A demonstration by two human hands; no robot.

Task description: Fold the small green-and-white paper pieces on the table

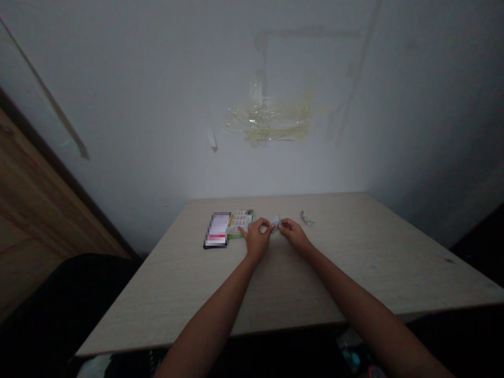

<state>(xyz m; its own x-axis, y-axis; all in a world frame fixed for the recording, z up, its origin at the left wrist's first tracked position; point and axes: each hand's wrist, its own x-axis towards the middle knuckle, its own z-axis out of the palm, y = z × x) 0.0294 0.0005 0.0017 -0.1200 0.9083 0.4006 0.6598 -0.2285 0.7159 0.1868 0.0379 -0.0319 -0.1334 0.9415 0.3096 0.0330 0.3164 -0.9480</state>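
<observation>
A small, pale, patterned piece that looks like folded or crumpled paper is held between my two hands over the table's middle. My left hand pinches its left side with thumb and forefinger, while another finger reaches out over the printed booklet. On the other side, my right hand pinches the right edge with its fingertips. The piece is too small and dim for its folds to show. A similar crumpled piece lies on the table, to the right of my right hand.
Left of the booklet lies a phone-like device, its lit screen blurred out. The pale wooden table meets a white wall with peeling tape on it. A dark shape stands beyond the table's left edge.
</observation>
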